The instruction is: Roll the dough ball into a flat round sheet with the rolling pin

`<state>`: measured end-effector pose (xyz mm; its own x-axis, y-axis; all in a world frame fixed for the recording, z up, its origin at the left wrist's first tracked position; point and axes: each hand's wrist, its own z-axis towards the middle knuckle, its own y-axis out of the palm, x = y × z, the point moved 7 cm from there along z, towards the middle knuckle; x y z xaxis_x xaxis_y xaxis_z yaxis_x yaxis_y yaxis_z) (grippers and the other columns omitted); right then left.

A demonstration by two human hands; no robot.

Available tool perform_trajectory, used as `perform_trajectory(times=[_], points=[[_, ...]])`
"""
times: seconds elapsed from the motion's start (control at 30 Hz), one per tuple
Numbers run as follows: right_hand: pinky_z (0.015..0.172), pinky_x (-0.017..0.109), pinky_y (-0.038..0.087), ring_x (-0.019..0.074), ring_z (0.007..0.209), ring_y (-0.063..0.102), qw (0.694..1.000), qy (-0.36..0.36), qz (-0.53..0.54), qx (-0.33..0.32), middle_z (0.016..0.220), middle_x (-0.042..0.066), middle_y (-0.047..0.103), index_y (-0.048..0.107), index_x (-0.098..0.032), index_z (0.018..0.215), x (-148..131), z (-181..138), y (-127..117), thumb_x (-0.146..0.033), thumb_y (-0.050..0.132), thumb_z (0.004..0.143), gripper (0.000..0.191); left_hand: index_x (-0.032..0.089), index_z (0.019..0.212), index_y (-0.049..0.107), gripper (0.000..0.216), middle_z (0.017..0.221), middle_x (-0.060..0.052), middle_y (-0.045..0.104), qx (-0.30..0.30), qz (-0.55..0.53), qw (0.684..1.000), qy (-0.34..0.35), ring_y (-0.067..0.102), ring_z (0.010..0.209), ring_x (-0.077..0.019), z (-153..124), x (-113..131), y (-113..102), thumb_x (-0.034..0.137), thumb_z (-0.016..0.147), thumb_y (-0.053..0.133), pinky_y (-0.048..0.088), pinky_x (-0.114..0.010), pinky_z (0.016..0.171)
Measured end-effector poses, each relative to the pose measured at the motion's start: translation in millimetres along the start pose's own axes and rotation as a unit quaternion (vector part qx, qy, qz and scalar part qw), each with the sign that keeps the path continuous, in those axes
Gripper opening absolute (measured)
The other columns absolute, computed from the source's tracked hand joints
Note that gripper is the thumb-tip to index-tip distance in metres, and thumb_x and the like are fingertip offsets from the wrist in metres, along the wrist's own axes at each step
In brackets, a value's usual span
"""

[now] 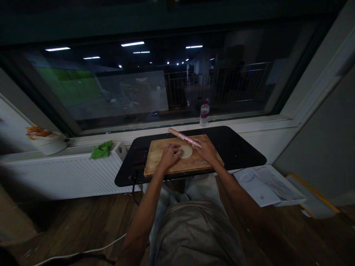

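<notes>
A wooden cutting board (161, 147) lies on a low black table (238, 147). On it sits a flat round piece of pale dough (186, 152). My left hand (169, 155) lies on the dough's left edge, fingers curled down onto it. My right hand (205, 149) rests on the board just right of the dough, its fingers laid flat and touching the near end of a rolling pin (181, 136). The pin lies diagonally across the board's far edge.
A plastic water bottle (204, 113) stands on the window sill behind the table. A green cloth (102, 150) and a white bowl (48, 142) sit on the radiator at left. White papers (266, 183) lie on the wooden floor at right. A cable runs across the floor.
</notes>
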<state>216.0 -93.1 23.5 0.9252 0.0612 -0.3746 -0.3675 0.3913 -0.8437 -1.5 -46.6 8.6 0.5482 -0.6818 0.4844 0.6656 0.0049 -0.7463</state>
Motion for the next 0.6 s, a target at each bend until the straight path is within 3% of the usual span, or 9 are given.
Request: perform_trajectory(times=[0.27,0.37,0.47,0.6], points=[[0.102,0.035,0.060,0.0278,0.120,0.079,1.000,0.008,-0.021,-0.002,0.138,0.006,0.084,0.071,-0.032,0.157,-0.7,-0.6,0.3,-0.047,0.061,0.113,0.047,0.021,0.100,0.088,0.032,0.127,-0.011,0.082,0.048,-0.039,0.998,-0.017,0.072,0.126,-0.0285,1.5,-7.1,-2.2,0.032,0.111,0.060,0.056,-0.047,0.119],[0.100,0.034,0.060,0.0283,0.119,0.080,1.000,0.008,-0.019,-0.001,0.135,0.005,0.085,0.074,-0.033,0.153,-1.4,-0.7,-0.5,-0.051,0.063,0.112,0.046,0.020,0.122,0.084,0.031,0.135,-0.013,0.079,0.094,-0.034,0.994,-0.043,0.068,0.135,-0.0299,0.5,-9.9,-9.3,0.027,0.110,0.056,0.052,-0.049,0.126],[0.101,0.033,0.060,0.0276,0.119,0.080,1.000,-0.008,-0.005,-0.006,0.135,0.004,0.085,0.078,-0.037,0.149,-4.1,-0.8,0.4,-0.057,0.061,0.113,0.045,0.019,0.151,0.070,0.046,0.153,-0.016,0.070,0.150,-0.015,0.985,-0.079,0.059,0.149,-0.0323,-2.1,-14.4,-18.4,0.024,0.108,0.054,0.044,-0.053,0.134],[0.104,0.032,0.060,0.0256,0.119,0.080,1.000,-0.010,-0.006,-0.018,0.130,0.002,0.087,0.082,-0.038,0.143,-7.4,-1.9,0.4,-0.056,0.065,0.112,0.040,0.015,0.168,0.054,0.063,0.169,-0.021,0.054,0.178,0.004,0.978,-0.110,0.046,0.163,-0.0343,-4.8,-19.4,-21.0,0.024,0.105,0.057,0.036,-0.055,0.139]])
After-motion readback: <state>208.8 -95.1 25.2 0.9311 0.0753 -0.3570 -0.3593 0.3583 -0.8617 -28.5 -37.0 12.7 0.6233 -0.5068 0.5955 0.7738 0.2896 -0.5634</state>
